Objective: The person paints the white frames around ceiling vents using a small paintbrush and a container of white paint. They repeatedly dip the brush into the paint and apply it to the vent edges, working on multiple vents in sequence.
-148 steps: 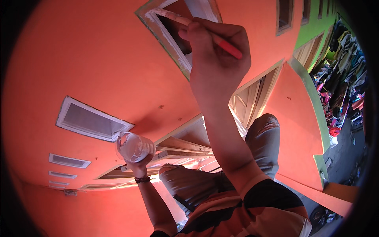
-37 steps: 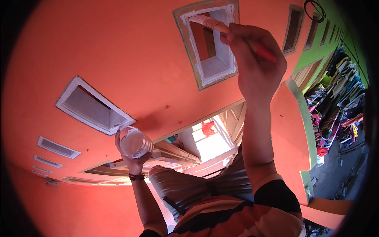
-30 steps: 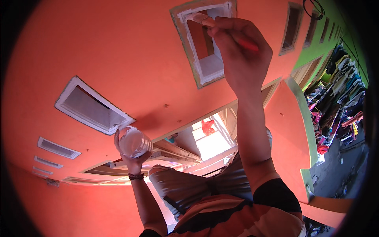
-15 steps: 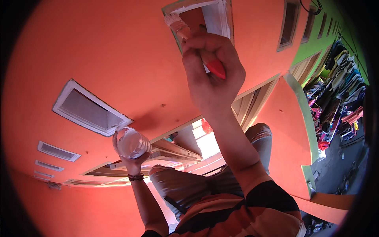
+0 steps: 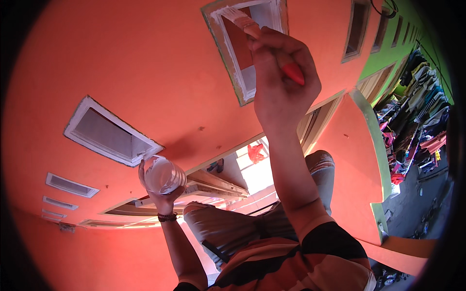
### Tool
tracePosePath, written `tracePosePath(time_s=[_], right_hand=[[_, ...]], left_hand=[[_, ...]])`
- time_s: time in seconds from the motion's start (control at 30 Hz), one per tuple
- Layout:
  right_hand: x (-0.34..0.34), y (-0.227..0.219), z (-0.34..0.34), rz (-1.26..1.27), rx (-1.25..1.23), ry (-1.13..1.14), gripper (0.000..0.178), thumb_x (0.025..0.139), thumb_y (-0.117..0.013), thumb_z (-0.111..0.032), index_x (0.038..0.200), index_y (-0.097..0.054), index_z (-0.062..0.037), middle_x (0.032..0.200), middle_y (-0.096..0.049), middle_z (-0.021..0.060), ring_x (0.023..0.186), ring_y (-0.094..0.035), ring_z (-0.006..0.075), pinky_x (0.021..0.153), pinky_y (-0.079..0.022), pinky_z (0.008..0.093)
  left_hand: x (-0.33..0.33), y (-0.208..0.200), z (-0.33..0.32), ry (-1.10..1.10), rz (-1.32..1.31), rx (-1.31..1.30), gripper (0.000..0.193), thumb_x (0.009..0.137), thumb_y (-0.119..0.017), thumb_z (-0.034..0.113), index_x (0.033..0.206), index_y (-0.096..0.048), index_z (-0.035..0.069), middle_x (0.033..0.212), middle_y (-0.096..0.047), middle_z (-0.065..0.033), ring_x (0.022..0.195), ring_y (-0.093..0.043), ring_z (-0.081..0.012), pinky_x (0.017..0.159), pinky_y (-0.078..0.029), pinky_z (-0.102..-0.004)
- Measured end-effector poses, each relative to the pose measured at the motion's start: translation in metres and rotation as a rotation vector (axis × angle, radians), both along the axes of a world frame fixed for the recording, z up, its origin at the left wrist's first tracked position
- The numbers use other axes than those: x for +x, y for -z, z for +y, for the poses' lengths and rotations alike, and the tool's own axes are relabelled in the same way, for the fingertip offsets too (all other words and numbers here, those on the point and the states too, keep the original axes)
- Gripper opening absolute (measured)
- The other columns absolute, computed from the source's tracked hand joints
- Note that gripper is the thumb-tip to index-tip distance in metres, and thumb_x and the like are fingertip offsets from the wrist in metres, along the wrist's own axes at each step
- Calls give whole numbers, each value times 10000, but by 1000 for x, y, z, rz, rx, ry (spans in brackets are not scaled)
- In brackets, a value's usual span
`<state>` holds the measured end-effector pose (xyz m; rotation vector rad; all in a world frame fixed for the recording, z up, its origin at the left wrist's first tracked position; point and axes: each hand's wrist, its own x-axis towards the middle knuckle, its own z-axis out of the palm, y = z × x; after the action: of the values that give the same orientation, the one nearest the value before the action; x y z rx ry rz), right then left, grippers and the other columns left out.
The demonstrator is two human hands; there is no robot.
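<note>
My right hand (image 5: pixel 286 89) is closed around the red-tipped handle of a paintbrush (image 5: pixel 239 19), raised high in front of me. White paint coats the bristles, which lie at the upper left corner of a small window frame (image 5: pixel 225 53) in the orange wall. White covers parts of this frame, while its outer left strip looks brownish. Lower and to the left, my left hand (image 5: pixel 167 200) grips a clear plastic cup (image 5: pixel 166 175) with white paint inside. The cup is close to the corner of a second, white-edged window frame (image 5: pixel 77 127).
Several smaller openings (image 5: pixel 73 186) continue along the orange wall (image 5: pixel 145 68) at left. Below me are wooden door frames (image 5: pixel 213 182) and a red plastic bag (image 5: pixel 256 153). Clothes (image 5: pixel 422 106) hang at the far right, beyond a low orange wall with green edging (image 5: pixel 366 111).
My right hand has shifted right with the paintbrush, and the bristles have slid rightward along the top corner of the window frame. My left hand and the cup have barely moved.
</note>
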<state>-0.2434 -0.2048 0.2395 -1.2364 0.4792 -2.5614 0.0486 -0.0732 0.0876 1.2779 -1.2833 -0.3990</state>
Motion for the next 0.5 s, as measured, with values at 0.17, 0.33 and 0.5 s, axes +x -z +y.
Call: tracePosePath(time_s=[0.17, 0.33, 0.5], right_hand=[[-5, -1, 6, -3, 91, -30, 145, 808, -594, 81, 917, -648, 3, 821, -679, 59, 711, -618, 79, 636, -486, 206], [-2, -9, 5, -116, 143, -247, 128, 830, -608, 58, 938, -659, 11, 840, -686, 58, 736, -614, 77, 677, -497, 214], [-9, -7, 2, -232, 122, -300, 115, 837, -617, 41, 939, -662, 12, 805, -685, 54, 739, -606, 75, 693, -500, 218]], left_hand=[[0, 1, 0, 5, 39, 2, 1258, 430, -883, 79, 1493, -213, 126, 1242, -530, -125, 1129, -550, -268, 982, -467, -410], [7, 9, -1, 26, 49, -13, 1289, 413, -890, 98, 1503, -202, 123, 1255, -524, -119, 1133, -547, -267, 994, -460, -410], [9, 12, -1, 7, -8, -28, 1195, 451, -791, 59, 1499, -220, 123, 1213, -537, -82, 1104, -542, -224, 1001, -442, -386]])
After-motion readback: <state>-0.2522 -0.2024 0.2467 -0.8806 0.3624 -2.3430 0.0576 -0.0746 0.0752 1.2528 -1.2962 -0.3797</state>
